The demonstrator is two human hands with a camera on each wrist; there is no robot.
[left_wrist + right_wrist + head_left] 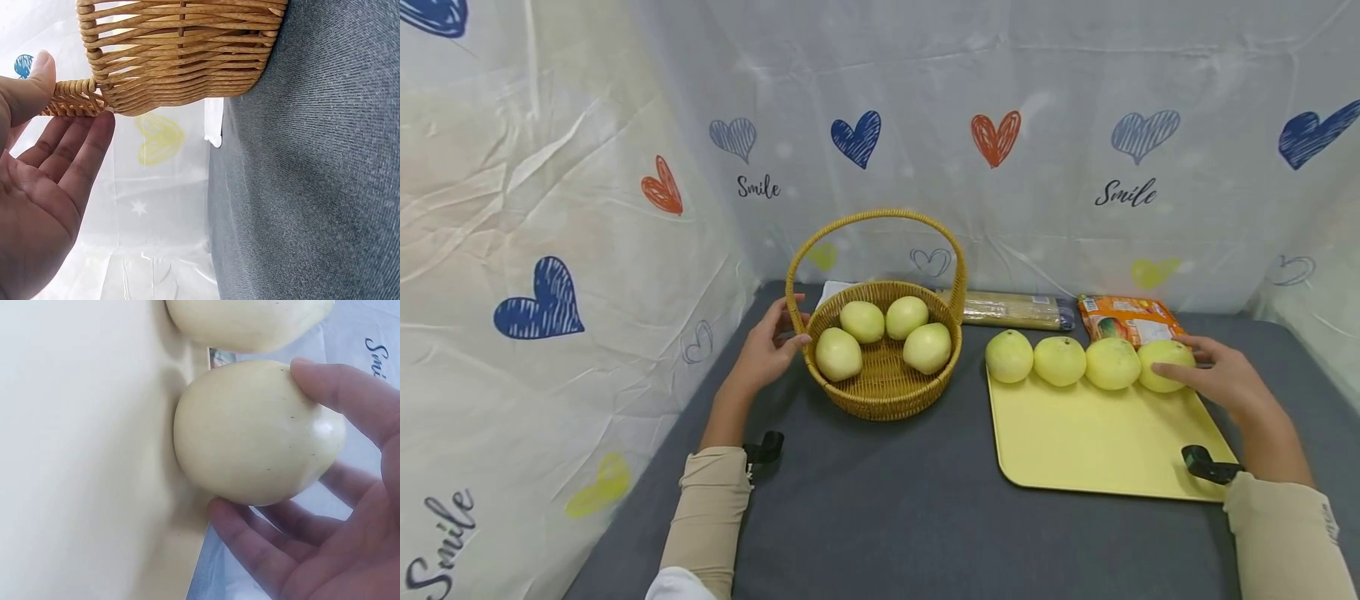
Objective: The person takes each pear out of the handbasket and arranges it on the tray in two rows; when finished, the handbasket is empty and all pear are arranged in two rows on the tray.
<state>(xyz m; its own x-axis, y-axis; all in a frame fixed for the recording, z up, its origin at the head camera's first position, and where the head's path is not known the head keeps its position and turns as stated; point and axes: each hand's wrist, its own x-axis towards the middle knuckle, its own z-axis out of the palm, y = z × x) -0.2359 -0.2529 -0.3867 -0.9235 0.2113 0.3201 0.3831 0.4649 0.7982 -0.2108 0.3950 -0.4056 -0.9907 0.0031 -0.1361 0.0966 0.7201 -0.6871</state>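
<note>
My left hand (769, 346) is at the left side of a wicker basket (883, 407), thumb and fingers pinching the base of its tall handle (75, 100). Inside the basket sit several pale green round fruits (927, 348). On the right, my right hand (1228, 375) holds a round pale-yellow fruit (256, 431), thumb on one side and fingers curled on the other. This fruit is at the right end of a row of similar yellow fruits (1060, 361) along the far edge of a yellow tray (1097, 442).
Behind the row of fruits lies an orange packet (1123, 315). A long clear-wrapped bundle of thin sticks (1015, 310) lies to its left, behind the basket. A dark grey cloth (880, 517) covers the table, and heart-printed white sheeting (925, 83) hangs around it.
</note>
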